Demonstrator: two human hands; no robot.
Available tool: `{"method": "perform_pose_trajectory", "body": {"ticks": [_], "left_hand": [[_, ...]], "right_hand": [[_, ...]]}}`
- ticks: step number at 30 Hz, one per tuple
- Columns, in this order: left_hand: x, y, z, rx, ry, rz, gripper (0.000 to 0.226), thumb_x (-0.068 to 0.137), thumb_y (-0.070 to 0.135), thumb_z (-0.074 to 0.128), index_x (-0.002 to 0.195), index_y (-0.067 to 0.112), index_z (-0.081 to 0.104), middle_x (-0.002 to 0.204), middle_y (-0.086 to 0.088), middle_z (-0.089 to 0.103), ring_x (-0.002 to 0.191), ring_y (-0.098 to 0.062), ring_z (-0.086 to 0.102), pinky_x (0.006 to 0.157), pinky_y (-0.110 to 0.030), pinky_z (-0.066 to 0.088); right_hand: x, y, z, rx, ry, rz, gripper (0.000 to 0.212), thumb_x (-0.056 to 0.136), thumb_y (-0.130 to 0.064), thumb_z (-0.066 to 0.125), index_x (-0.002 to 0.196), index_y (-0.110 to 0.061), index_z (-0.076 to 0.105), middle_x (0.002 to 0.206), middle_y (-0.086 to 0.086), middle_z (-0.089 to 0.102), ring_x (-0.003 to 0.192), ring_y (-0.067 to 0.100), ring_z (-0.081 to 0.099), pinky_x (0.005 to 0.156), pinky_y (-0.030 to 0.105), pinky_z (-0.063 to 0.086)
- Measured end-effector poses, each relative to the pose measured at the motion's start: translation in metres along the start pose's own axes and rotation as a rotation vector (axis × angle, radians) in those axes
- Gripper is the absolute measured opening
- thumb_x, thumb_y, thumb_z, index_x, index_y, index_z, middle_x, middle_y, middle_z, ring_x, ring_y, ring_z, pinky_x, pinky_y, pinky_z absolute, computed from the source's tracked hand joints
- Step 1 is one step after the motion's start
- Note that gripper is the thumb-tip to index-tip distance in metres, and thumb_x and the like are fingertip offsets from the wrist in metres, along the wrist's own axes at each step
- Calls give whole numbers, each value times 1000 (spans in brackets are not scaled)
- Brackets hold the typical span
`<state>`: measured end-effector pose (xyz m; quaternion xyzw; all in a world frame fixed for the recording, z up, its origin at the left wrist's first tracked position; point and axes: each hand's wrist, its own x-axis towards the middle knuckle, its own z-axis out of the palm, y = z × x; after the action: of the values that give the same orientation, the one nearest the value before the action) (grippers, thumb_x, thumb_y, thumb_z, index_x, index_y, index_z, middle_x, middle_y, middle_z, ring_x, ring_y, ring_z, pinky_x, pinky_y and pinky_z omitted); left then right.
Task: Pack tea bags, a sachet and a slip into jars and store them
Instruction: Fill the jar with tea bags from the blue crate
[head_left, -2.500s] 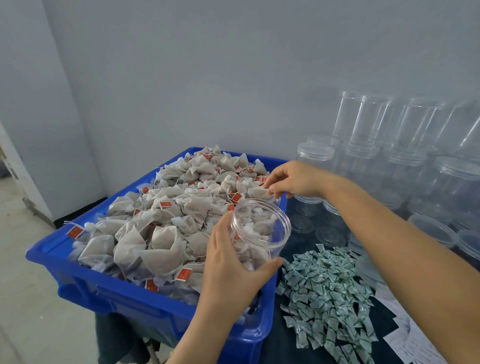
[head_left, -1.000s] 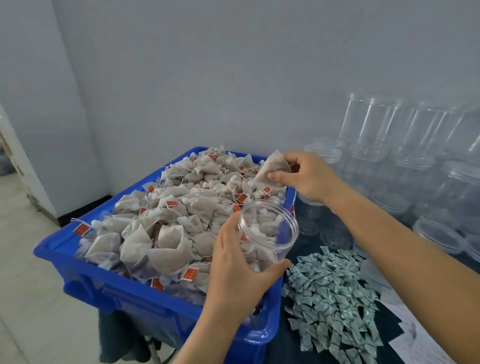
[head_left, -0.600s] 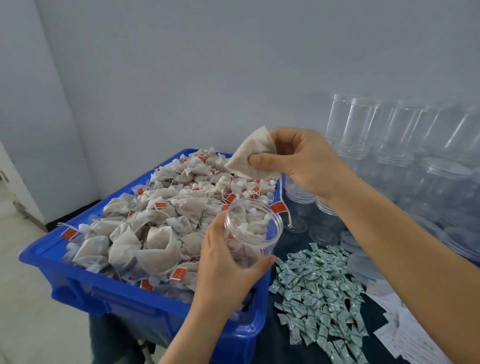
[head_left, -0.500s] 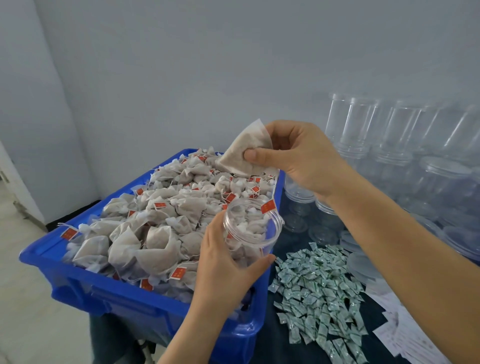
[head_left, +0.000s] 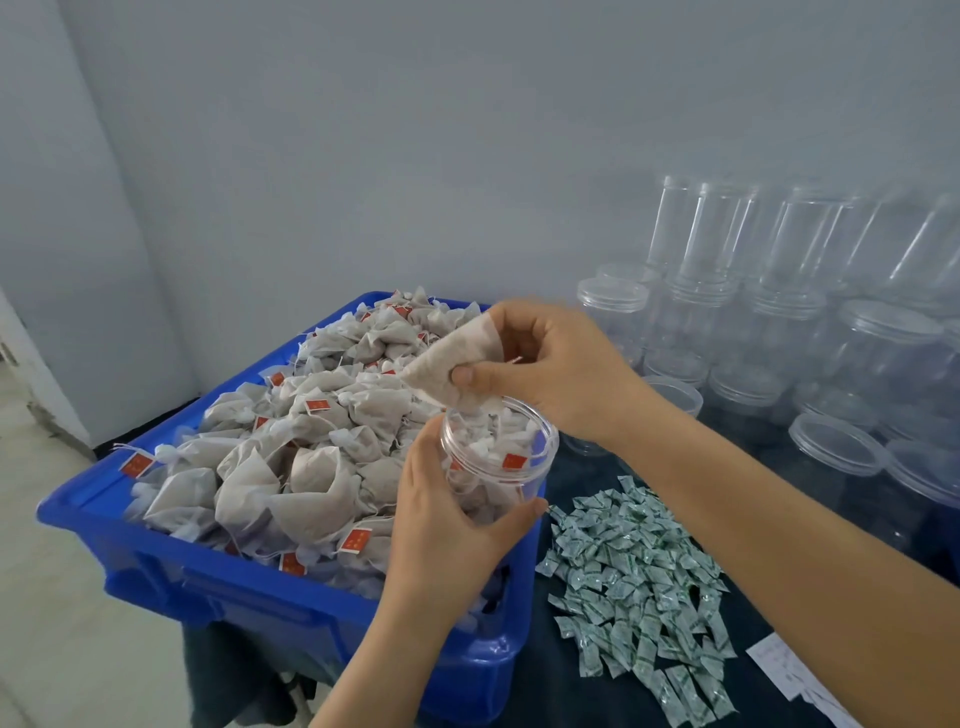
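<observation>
The left hand (head_left: 447, 525) grips the open jar (head_left: 498, 457) over the right corner of the blue crate (head_left: 218, 587). The right hand (head_left: 550, 369) pinches a tea bag (head_left: 452, 364) at the jar mouth. Green sachets (head_left: 634, 587) lie right of the crate.

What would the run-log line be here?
left hand: holds jar | right hand: pinches tea bag at jar mouth | step: filling
</observation>
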<state>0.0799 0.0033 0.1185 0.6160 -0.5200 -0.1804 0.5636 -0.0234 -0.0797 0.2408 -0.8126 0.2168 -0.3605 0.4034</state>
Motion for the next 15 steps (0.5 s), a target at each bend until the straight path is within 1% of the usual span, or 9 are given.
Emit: {"method": "perform_pose_trajectory", "body": {"ticks": [2, 3, 4, 7, 9, 10, 12, 15], "left_hand": [[1, -1, 0, -1, -8, -14, 104, 54, 51, 85, 140, 35, 28, 135, 8, 45, 125, -14, 46, 102, -41, 45], [1, -1, 1, -5, -10, -22, 106, 54, 52, 85, 141, 32, 29, 136, 6, 46, 126, -15, 46, 102, -41, 45], [1, -1, 1, -8, -10, -26, 106, 53, 52, 84, 141, 29, 30, 135, 5, 47, 125, -15, 46, 102, -40, 45], [1, -1, 0, -19, -9, -34, 104, 53, 53, 84, 139, 26, 33, 134, 4, 49, 123, -15, 48, 98, -31, 47], [1, 0, 0, -29, -12, -43, 105, 51, 55, 83, 139, 27, 33, 133, 4, 49, 123, -16, 48, 100, -38, 46], [1, 0, 0, -34, -11, -44, 104, 51, 56, 83, 139, 28, 33, 132, 4, 50, 123, -16, 49, 101, -41, 45], [0, 2, 0, -38, 1, -35, 101, 52, 54, 83, 137, 29, 35, 130, 7, 51, 121, -15, 49, 100, -43, 46], [0, 2, 0, -34, 1, -26, 100, 53, 55, 82, 137, 29, 34, 131, 6, 49, 123, -16, 48, 100, -44, 46]], "right_hand": [[-6, 3, -1, -54, 16, 25, 19, 77, -10, 82, 84, -20, 68, 83, 3, 75, 81, 23, 72, 81, 47, 59], [-10, 4, -2, -73, 19, 38, 18, 77, -12, 83, 85, -16, 67, 88, 9, 74, 87, 31, 71, 83, 53, 56], [-13, 5, -3, -93, 20, 47, 19, 77, -14, 83, 85, -16, 66, 89, 13, 73, 89, 36, 70, 83, 55, 56], [-21, 6, -7, -163, 7, 55, 22, 76, -17, 84, 79, -20, 62, 87, 14, 72, 87, 38, 68, 80, 56, 55], [-24, 6, -9, -196, -10, 60, 22, 77, -17, 83, 81, -19, 62, 87, 15, 72, 87, 37, 68, 80, 56, 55], [-25, 7, -10, -212, -20, 60, 22, 77, -16, 83, 82, -20, 62, 88, 13, 73, 86, 35, 69, 80, 54, 56], [-26, 7, -11, -253, -35, 51, 25, 77, -16, 83, 84, -28, 63, 87, 7, 73, 85, 27, 70, 79, 49, 58], [-28, 6, -15, -332, -77, 41, 37, 79, -16, 82, 89, -44, 60, 88, 6, 71, 82, 21, 68, 77, 40, 57]]}}
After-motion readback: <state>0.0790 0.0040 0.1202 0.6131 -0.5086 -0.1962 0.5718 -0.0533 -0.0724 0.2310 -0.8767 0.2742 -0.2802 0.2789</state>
